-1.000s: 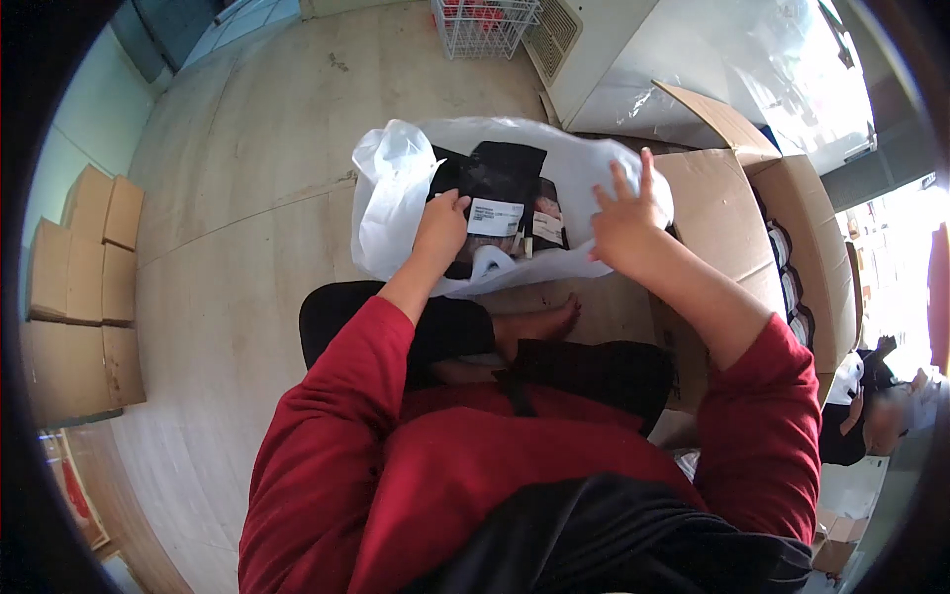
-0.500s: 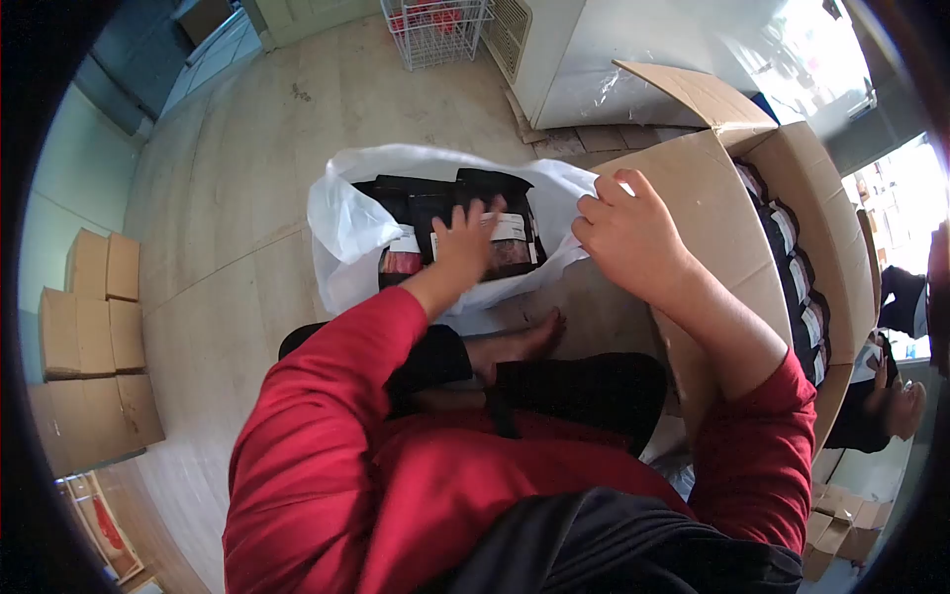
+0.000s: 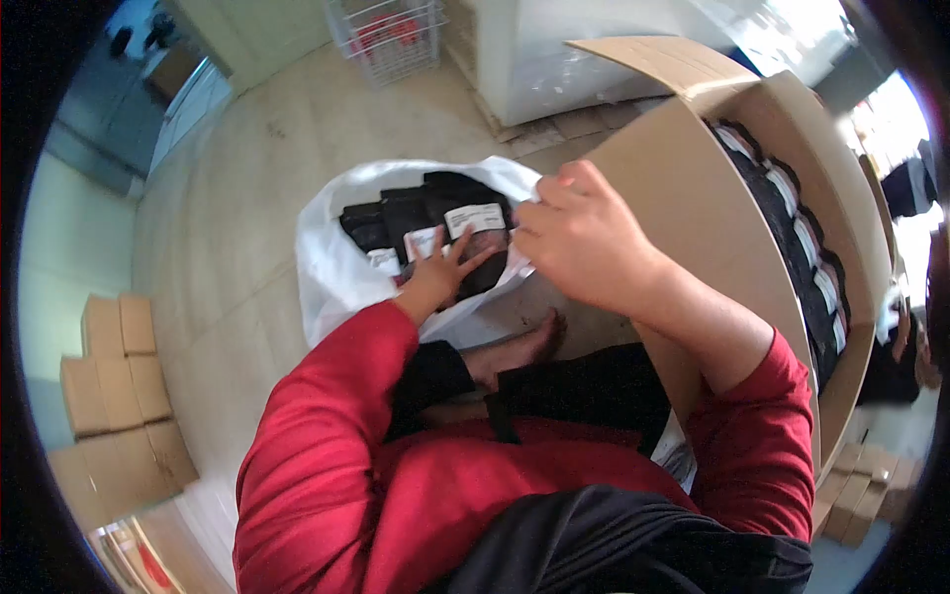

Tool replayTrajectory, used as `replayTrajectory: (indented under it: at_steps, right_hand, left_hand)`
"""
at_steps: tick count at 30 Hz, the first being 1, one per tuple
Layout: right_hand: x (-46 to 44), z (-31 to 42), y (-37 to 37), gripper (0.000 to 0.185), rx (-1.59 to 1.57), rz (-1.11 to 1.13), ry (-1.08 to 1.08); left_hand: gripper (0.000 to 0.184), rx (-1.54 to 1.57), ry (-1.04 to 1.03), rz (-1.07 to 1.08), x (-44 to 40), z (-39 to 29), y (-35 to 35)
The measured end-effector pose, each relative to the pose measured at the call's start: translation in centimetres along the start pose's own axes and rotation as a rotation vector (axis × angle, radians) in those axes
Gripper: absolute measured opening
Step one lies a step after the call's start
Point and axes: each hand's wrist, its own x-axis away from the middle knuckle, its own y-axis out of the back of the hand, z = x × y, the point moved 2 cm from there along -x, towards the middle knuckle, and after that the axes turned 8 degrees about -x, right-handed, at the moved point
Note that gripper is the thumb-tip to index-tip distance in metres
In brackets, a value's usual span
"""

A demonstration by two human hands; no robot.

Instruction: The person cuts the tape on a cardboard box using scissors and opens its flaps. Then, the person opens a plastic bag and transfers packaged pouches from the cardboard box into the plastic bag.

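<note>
A white plastic bag (image 3: 322, 262) stands on the floor before me, its mouth held wide. Inside it lie several black pouches (image 3: 457, 193) with white labels and small clear windows; what they contain is too blurred to tell. My left hand (image 3: 435, 275) reaches into the bag, its fingers spread over the near part of the pouches. At the bag's right rim, my right hand (image 3: 584, 238) is closed, pinching the plastic edge.
To my right a large open cardboard box (image 3: 708, 218) holds rows of black pouches (image 3: 782, 213). Small cartons (image 3: 114, 391) are stacked at left. A white wire basket (image 3: 396, 45) stands at the back. Another person (image 3: 896, 346) is partly visible at far right.
My right hand has shifted left with the bag's rim. The left hand has moved down and left over the pouches, its fingers spreading wider. The whole view has turned slightly.
</note>
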Motion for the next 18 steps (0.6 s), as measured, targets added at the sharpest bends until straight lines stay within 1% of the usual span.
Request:
replayTrajectory:
  at_steps: [1, 2, 3, 4, 5, 7, 8, 9, 10, 12, 13, 14, 15, 16, 17, 18]
  right_hand:
    - [0.2, 0.4, 0.0, 0.005, 0.002, 0.059, 0.043]
    - [0.6, 0.6, 0.1, 0.004, 0.013, 0.127, 0.074]
    - [1.0, 0.8, 0.2, 0.004, -0.008, 0.132, 0.085]
    - [1.2, 1.1, 0.3, 0.005, -0.027, 0.14, 0.088]
    - [1.2, 1.3, 0.6, 0.006, -0.015, 0.128, 0.094]
    - [1.0, 1.3, 1.0, 0.007, -0.005, 0.09, 0.104]
    - [1.1, 1.0, 1.3, 0.008, -0.007, 0.058, 0.107]
    - [1.0, 0.5, 2.8, 0.013, -0.005, 0.174, 0.084]
    - [1.4, -0.5, 3.3, 0.013, 0.02, 0.172, 0.065]
    - [2.9, -3.7, 5.3, 0.021, -0.276, -0.182, -0.017]
    - [4.0, -6.0, 6.6, 0.023, -0.3, -0.211, -0.134]
    - [5.7, -8.6, 8.3, 0.025, -0.325, -0.242, -0.247]
    - [7.4, -10.9, 9.7, 0.025, -0.255, -0.199, -0.437]
    - [9.4, -13.2, 11.1, 0.024, -0.186, -0.155, -0.626]
    - [12.8, -17.3, 9.8, 0.023, -0.184, -0.237, -0.779]
    - [16.0, -20.1, 9.2, 0.02, -0.027, -0.223, -0.814]
  left_hand:
    - [0.105, 0.01, 0.018, -0.007, 1.6, 0.1, 1.2]
    - [0.102, 0.027, -0.016, 0.081, 2.0, 0.3, 1.6]
    - [0.1, 0.035, -0.036, 0.11, 2.3, 0.2, 2.0]
    - [0.091, 0.087, -0.034, 0.132, 2.0, 0.4, 1.4]
    - [0.079, 0.17, -0.02, 0.177, 2.0, 0.4, 2.2]
    - [0.068, 0.09, -0.036, 0.39, 2.2, -0.2, 5.3]
    - [0.065, 0.073, -0.065, 0.325, 2.0, 0.2, 4.0]
    - [0.062, 0.071, -0.052, 0.308, 0.9, 0.6, 1.7]
    - [0.059, 0.009, -0.079, 0.338, -0.3, 1.3, -0.4]
    - [0.059, 0.013, -0.066, 0.441, -0.6, 1.0, 0.9]
    - [0.059, 0.003, -0.068, 0.425, -0.3, 1.3, 1.7]
    - [0.062, 0.15, -0.037, 0.369, 0.1, 1.8, 2.6]
    - [0.065, 0.296, -0.006, 0.319, 0.7, 2.4, 3.6]
    - [0.065, 0.29, -0.003, 0.311, 1.6, 3.0, 5.1]
    - [0.068, 0.362, 0.062, 0.247, 2.6, 3.8, 6.8]
    - [0.071, 0.432, 0.127, 0.184, 3.0, 4.5, 7.9]
